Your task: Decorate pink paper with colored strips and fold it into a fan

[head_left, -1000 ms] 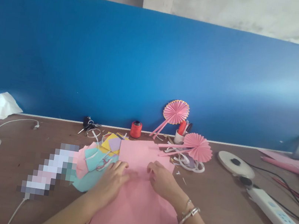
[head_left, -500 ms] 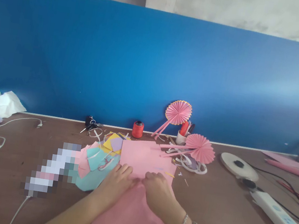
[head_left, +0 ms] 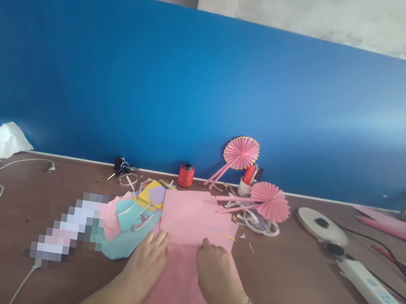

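A large sheet of pink paper runs from the table's front edge towards a lighter pink sheet beyond it. At the left end of its far edge is my left hand, fingers bent and closed on the paper. My right hand, with bracelets at the wrist, is closed on the right end of that edge. Fingertips of both hands are partly hidden. Left of my left hand lie teal paper and smaller pink, yellow and purple pieces. A pleated pink paper fan rests beyond my right hand.
A spool of red thread, a pen cup and another pleated fan stand by the blue partition. A white power strip and a round white lid-like object lie right; a white cable lies left.
My hands have moved apart along the pink paper's edge, the left one leftward and slightly nearer. They were close together at the middle before.
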A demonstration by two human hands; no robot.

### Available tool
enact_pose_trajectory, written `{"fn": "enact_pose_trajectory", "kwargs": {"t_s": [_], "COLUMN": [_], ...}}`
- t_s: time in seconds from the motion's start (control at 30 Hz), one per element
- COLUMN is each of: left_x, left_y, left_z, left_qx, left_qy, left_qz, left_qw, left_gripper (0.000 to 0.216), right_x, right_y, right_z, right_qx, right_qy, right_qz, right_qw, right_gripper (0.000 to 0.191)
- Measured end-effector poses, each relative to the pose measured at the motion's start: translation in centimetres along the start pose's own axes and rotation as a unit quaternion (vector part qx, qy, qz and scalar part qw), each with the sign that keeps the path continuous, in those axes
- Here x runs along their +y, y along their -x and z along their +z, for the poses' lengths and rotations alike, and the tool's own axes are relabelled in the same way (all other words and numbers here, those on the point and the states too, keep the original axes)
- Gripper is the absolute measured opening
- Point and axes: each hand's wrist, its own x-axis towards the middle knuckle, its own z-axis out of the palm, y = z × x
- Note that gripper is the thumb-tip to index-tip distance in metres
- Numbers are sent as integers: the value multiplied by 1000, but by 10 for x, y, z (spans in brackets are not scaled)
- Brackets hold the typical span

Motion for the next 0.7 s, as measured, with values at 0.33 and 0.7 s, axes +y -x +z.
{"fn": "enact_pose_trajectory", "kwargs": {"t_s": [0.33,0.7], "left_x": [-17,-20], "left_y": [1,-7], "left_z": [-20,-16], "left_qx": [-5,-28], "left_qy": [47,412], "left_qz": [-116,-172], "left_qw": [992,894], "left_gripper": [27,31], "right_x": [28,47], "right_y": [-26,-33], "right_z": [16,19], "right_qx": [60,143], "right_qy": [-21,-107], "right_qz": [-43,-15], "right_qw": [997,984], "right_gripper": [27,19]}}
